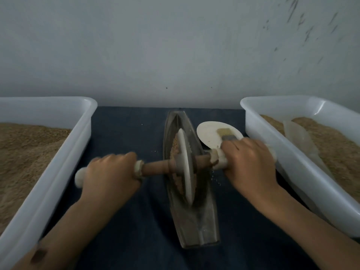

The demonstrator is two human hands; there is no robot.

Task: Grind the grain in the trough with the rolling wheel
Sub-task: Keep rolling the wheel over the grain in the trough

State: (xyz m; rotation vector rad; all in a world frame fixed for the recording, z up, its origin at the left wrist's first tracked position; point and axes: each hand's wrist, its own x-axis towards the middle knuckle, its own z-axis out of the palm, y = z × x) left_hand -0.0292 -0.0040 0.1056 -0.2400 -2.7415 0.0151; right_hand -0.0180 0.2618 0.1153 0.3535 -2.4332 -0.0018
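The brown grain [176, 151] lies inside the long, boat-shaped grey metal trough [196, 227], which stands on the dark blue cloth [124, 133] between the two tubs, with its pointed end toward the wall. The pale round grinding wheel [186, 164] stands on its edge in the middle of the trough, on top of the grain. A brown wooden axle with white ends [155, 168] goes through the wheel. The left hand [111, 172] is wrapped around the left end of the axle, with the fingers curled over it. The right hand [249, 162] holds the right end in the same way, clamped on the white grip.

To do this step well, I think both hands should press down equally, so the wheel stays upright and does not climb the side of the trough. The strokes should be long and reach both ends, because grain collects there. A few grains [216, 180] already lie on the cloth beside the trough, so gentle speed is better.

Just beside the trough are a round white dish [208, 137] with a small brush [226, 134] on it. A white plastic tub of brown meal [48, 152] is at the left, and a second white tub [292, 152] with a pale scoop [300, 141] is at the right. Both tubs are cut off by the frame. The wheel hides the grain under it, and the hands are blurred, so I cannot say how fine the grain is.
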